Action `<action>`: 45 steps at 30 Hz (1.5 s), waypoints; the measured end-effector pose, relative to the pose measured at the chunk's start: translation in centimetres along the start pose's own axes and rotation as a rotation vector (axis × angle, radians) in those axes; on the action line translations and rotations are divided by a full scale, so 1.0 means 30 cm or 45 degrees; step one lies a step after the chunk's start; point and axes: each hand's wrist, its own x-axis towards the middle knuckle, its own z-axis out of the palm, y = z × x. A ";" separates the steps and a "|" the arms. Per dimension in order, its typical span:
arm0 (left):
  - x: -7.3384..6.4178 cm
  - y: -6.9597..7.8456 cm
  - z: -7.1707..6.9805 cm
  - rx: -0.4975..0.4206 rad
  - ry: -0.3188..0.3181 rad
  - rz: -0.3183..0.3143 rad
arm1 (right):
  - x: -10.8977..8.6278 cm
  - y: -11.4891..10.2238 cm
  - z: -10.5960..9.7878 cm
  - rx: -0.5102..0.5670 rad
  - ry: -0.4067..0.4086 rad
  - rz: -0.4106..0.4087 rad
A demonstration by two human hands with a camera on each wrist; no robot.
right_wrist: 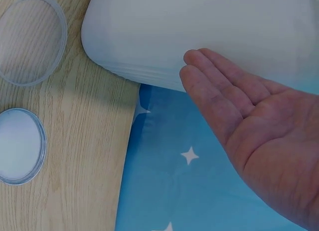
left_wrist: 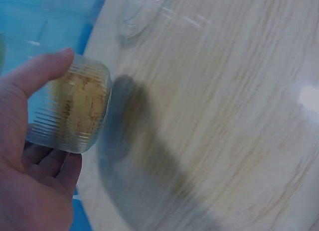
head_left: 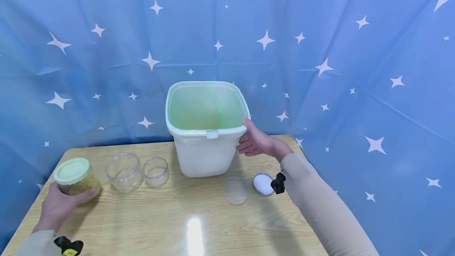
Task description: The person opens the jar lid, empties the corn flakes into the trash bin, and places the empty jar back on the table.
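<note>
Pale sleeve [head_left: 327, 212], right grip [head_left: 260, 142] at bin [head_left: 204, 155]; left grip [head_left: 59, 207] holds jar [head_left: 77, 181].

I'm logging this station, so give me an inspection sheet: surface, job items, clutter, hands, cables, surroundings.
Surface: light wood-grain table, bright glare patch.
Job items: clear ribbed round jar, pale green lid, yellowish-brown contents; white plastic rounded-square bin.
Clutter: clear round container; smaller clear round container beside it; translucent flat disc; white round piece with clear rim.
Hands: left hand grips the jar; right hand at the bin's right side, thumb at its rim.
Cables: nothing seen.
Surroundings: blue fabric curtain with white stars.
</note>
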 end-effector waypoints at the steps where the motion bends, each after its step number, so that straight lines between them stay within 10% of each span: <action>1: -0.005 0.007 -0.010 0.001 -0.017 0.023 | 0.000 0.000 0.001 0.004 -0.001 -0.005; 17: -0.099 0.148 -0.076 0.050 -0.292 0.276 | -0.043 0.002 -0.025 0.051 -0.164 -0.030; 22: -0.128 0.196 -0.050 0.012 -0.319 0.374 | -0.064 0.037 -0.037 -0.152 -0.237 -0.021; 37: -0.227 0.335 0.125 0.055 -0.402 0.708 | -0.032 0.158 0.204 -0.886 -0.037 -0.079; 45: -0.253 0.374 0.277 0.037 -0.457 0.844 | -0.009 0.146 0.350 -1.135 0.087 -0.368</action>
